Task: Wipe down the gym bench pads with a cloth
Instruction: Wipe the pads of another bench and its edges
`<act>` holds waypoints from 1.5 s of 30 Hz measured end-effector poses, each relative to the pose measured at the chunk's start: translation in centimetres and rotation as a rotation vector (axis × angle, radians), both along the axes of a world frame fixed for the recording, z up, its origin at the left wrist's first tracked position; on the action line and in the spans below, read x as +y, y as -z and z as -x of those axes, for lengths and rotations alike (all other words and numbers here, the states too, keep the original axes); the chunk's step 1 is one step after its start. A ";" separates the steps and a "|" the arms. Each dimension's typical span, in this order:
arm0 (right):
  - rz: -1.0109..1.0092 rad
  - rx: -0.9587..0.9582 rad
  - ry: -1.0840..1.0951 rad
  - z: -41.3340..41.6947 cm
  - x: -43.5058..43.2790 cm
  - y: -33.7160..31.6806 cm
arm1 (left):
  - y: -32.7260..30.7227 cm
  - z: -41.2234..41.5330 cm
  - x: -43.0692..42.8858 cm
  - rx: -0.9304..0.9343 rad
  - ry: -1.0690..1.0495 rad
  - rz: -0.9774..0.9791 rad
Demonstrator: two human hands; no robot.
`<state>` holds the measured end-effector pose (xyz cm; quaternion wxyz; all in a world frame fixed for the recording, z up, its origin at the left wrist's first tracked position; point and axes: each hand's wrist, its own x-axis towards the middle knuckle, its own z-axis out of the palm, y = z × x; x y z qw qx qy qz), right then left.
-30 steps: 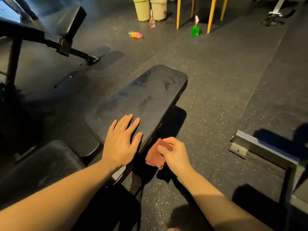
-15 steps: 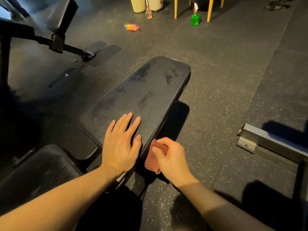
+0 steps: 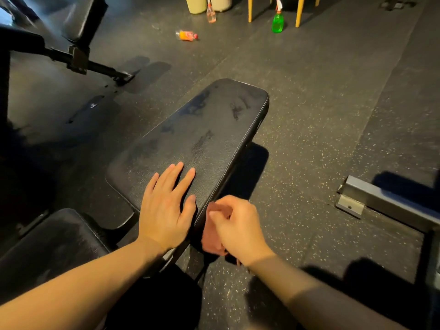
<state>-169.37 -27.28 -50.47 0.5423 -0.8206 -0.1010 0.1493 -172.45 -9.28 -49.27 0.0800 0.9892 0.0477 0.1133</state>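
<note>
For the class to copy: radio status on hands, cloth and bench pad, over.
Left hand flat on bench pad. Right hand grips cloth at pad's side edge. Pad top shows dark smudges; nothing in the way.

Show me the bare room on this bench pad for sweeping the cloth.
The long black leather bench pad is bare from the flat left hand to its far rounded end. Speckled floor is free between its right edge and the grey metal bar. Crowded: the near right edge, where the right hand grips the reddish cloth.
</note>
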 end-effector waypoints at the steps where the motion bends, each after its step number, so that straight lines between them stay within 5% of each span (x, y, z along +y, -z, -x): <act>1: 0.008 -0.014 0.061 -1.5 0.2 0.3 | 0.0 -0.1 0.1 0.003 0.005 -0.002; 7: -0.011 -0.026 0.403 -9.1 0.7 0.2 | 0.1 -0.1 0.0 -0.011 0.007 -0.006; 13: 0.025 -0.046 0.008 -0.3 0.0 -0.6 | -0.1 -0.1 -0.1 -0.004 0.007 -0.008; 18: 0.074 -0.080 0.357 -9.8 0.4 -0.2 | 0.1 -0.1 -0.1 -0.018 0.004 -0.003; 21: -0.001 -0.068 0.418 -8.3 1.0 0.2 | 0.2 -0.1 0.0 -0.008 0.005 -0.004; 26: 0.033 -0.132 -0.051 0.2 0.2 0.5 | 0.2 -0.2 0.2 0.006 0.021 -0.004; 32: -0.018 -0.055 0.470 -11.6 1.0 -0.3 | 0.1 -0.2 0.0 -0.008 0.017 0.005; 38: -0.003 -0.145 0.142 -2.8 0.2 0.4 | -0.6 -0.4 -0.2 0.043 0.014 -0.016; 45: 0.088 -0.088 0.468 -15.5 -0.1 -1.3 | -2.2 -4.1 0.3 0.089 0.058 0.015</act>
